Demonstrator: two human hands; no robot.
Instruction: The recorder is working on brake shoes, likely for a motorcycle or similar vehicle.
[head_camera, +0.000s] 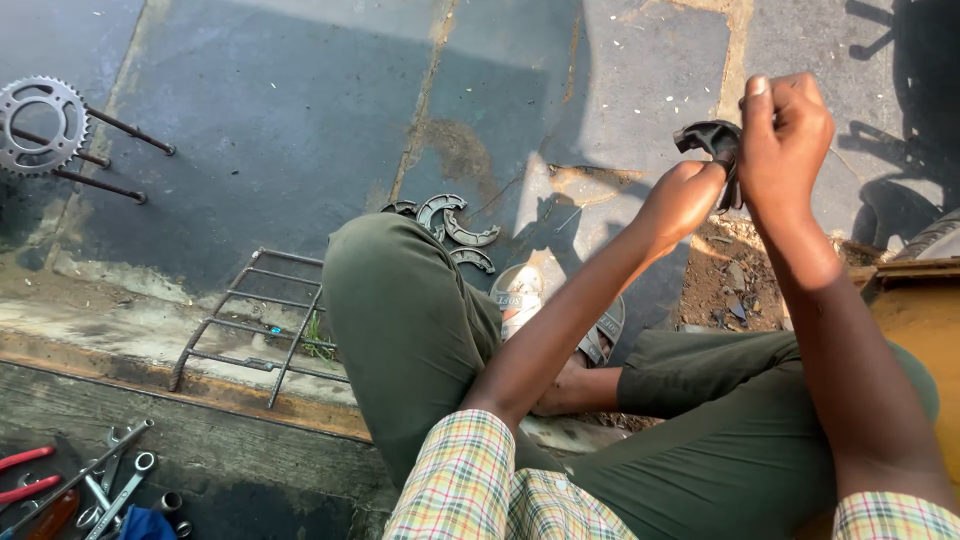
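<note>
Held item: one small black part of moulded rubber or plastic (712, 140), curved and flanged, raised in the air above the grey stone-slab floor (280, 130), well beyond the person's knees.

Left hand (684, 200): closed into a fist against the underside of the black part, knuckles toward the camera; its fingers are hidden, so how far they wrap the part cannot be told.

Right hand (785, 130): closed, thumb and fingers clenched on the right edge of the black part, touching the left hand.

Person: seated with legs folded, in olive-green trousers (410, 320) and a yellow plaid shirt with short sleeves (470, 490); one foot in a grey strapped sandal (530, 300) lies below the black part.

Left of the black part, on the floor, just past the left knee: several curved grey metal brake shoes (455, 228), lying close together, some touching.

Far left of the black part, at the frame edge: a toothed steel chain sprocket (40, 125) lying over thin dark metal rods (110, 150).

Lower left of the black part, beside the left knee: a rusty metal rack of parallel bars (255, 320), lying across a raised concrete edge.

Bottom-left corner, well apart from the black part: a cluster of steel spanners (110, 480) and red-handled pliers (25, 475) on dark ground.
</note>
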